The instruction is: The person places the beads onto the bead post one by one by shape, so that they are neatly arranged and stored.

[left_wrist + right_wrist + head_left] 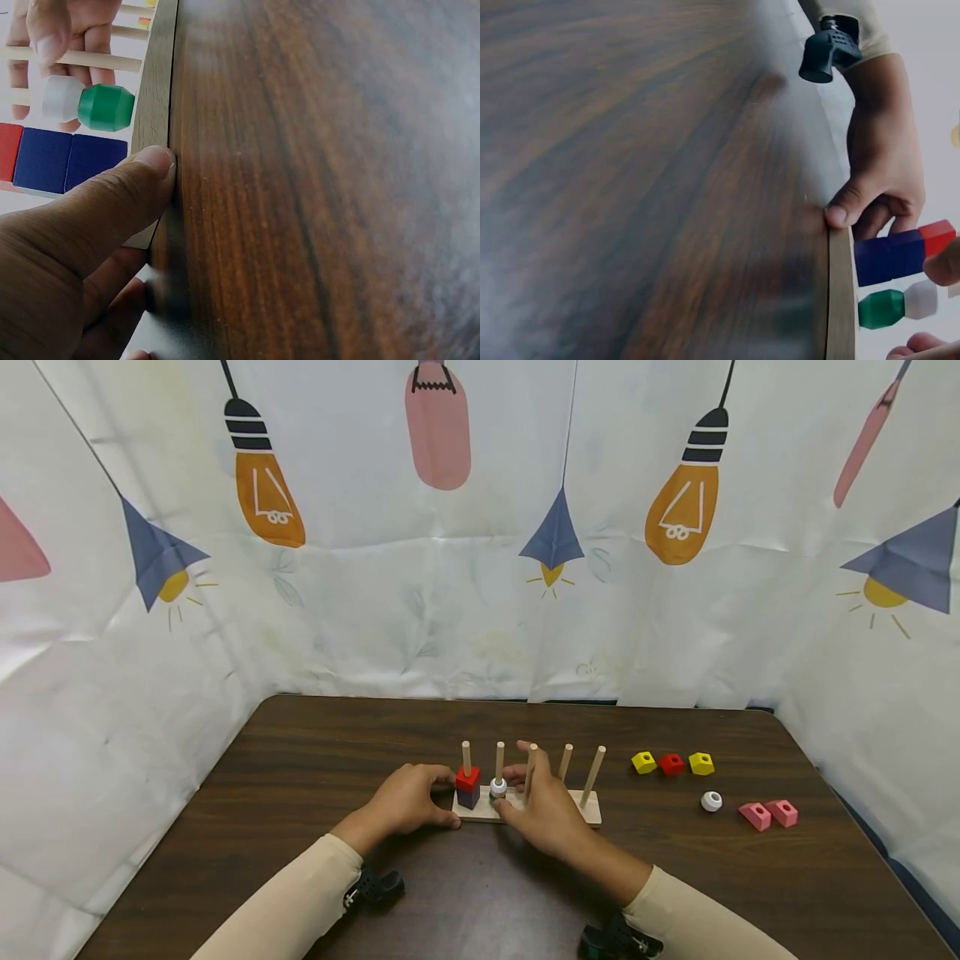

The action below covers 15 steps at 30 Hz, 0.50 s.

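Note:
My left hand point(405, 797) holds the left end of a pale wooden peg board point(592, 811), its thumb against the front edge. On the leftmost peg, a red block point(468, 779) sits over two dark blue blocks point(69, 161). The second peg carries a white bead point(61, 98) above a green bead point(107, 107). Around that second peg my right hand point(553, 818) is spread, thumb in front and fingers behind. Its thumb and fingers appear apart from the white bead in the right wrist view. The other pegs rise partly behind the right hand.
Right of the board lie two yellow blocks point(643, 762) with a red block point(672, 765) between them. Nearer are a white bead point(711, 802) and two pink blocks point(755, 816). A patterned white curtain point(480, 627) stands behind the dark wooden table point(337, 727).

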{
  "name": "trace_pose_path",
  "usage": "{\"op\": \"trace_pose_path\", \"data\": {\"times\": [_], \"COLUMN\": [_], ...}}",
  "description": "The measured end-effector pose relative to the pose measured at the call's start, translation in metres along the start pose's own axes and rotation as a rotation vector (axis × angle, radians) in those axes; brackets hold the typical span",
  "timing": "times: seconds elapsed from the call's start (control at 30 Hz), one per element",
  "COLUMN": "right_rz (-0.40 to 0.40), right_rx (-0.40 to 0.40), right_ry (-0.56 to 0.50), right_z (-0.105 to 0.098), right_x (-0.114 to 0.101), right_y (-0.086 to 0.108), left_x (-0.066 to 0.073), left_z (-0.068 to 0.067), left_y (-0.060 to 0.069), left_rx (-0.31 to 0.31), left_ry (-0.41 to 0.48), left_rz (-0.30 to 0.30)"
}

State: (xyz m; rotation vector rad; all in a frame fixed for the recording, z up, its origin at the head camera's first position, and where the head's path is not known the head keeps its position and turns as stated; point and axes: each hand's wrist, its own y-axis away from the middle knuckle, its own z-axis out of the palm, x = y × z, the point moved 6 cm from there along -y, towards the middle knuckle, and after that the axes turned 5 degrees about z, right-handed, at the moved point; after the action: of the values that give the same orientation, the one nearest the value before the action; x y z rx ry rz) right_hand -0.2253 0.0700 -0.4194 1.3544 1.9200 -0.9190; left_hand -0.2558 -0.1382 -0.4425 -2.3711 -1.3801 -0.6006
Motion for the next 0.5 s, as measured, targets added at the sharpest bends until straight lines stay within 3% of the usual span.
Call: {"op": "trace_pose_path", "data": {"times": [0.3, 0.5], "right_rz": [-0.037, -0.05], "right_rx": [-0.159, -0.22], "right_ry": [0.134, 0.211], "right_z": [-0.001, -0.01], "right_x": [0.01, 0.015], "right_y": [0.017, 0.03], "left_x": [0.001, 0.001], "left_z": [-0.001, -0.001], "left_y": [0.0, 0.0], "left_rx": [-0.008, -0.017], "left_ry": [-0.033, -0.022], "left_rz": [-0.004, -0.017]}}
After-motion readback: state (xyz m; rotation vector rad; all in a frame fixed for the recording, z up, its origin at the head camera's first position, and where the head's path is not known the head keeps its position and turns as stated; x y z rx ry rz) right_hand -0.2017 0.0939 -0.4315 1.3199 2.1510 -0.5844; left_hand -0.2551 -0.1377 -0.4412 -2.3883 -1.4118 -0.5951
